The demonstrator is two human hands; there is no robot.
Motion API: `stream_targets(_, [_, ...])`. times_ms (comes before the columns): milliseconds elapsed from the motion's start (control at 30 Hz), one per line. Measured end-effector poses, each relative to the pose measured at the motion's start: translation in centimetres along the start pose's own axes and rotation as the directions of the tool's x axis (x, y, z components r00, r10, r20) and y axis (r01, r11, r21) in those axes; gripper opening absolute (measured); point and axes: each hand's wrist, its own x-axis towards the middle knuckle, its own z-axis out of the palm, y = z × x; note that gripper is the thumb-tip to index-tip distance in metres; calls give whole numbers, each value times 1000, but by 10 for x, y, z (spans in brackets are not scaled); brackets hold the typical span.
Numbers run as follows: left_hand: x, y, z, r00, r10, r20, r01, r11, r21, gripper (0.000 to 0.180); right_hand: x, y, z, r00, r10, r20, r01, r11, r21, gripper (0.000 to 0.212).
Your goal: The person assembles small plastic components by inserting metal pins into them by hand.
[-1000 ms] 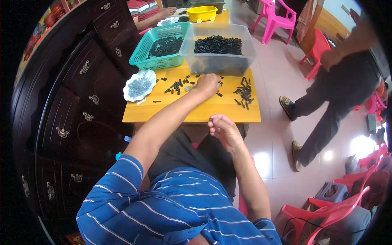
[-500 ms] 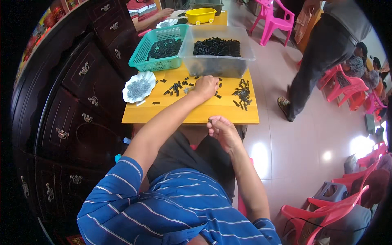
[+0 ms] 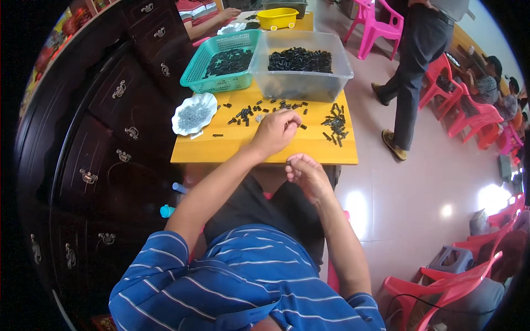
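My left hand [image 3: 276,132] is over the yellow table [image 3: 204,150], its fingers closed; whatever they hold, if anything, is hidden. Just off the table's near edge, my right hand [image 3: 307,174] pinches a small dark piece [image 3: 289,162] between thumb and fingers. Loose short black plastic pieces [image 3: 243,115] lie beyond my left hand, with a few small silvery bits [image 3: 259,118] among them. A separate pile of longer black pieces [image 3: 335,124] sits to the right. On the left stands a white scalloped dish [image 3: 212,105] filled with small silvery parts [image 3: 193,116].
A green basket [image 3: 190,83] and a clear bin [image 3: 303,88], both holding black pieces, stand at the table's far side. Dark drawers [image 3: 105,138] flank the left. Beyond are a yellow tub [image 3: 277,20] and another person's hand [image 3: 231,13]. Someone [image 3: 415,66] walks past pink chairs [image 3: 381,25].
My left hand has drawn back toward me from the loose pieces near the clear bin. My right hand keeps its pinch near the table edge. The walking person has changed stride.
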Motion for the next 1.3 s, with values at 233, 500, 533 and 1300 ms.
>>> stream_targets(233, [-62,51,-45,988,-127,84,134,988,-83,19,-2,4,5,994,-9,113,14,999,-47,16])
stream_targets(500, [-93,57,-65,968,-55,244,54,998,11,21,-7,12,14,968,121,219,-73,974,-215,21])
stream_targets(533, [-94,56,-64,969,-32,245,29,999,13,21,-7,13,15,968,132,214,-84,972,-220,20])
stream_targets(1300, [-104,54,-60,991,86,98,-104,975,199,9,-7,10,13,973,134,190,-96,976,-195,19])
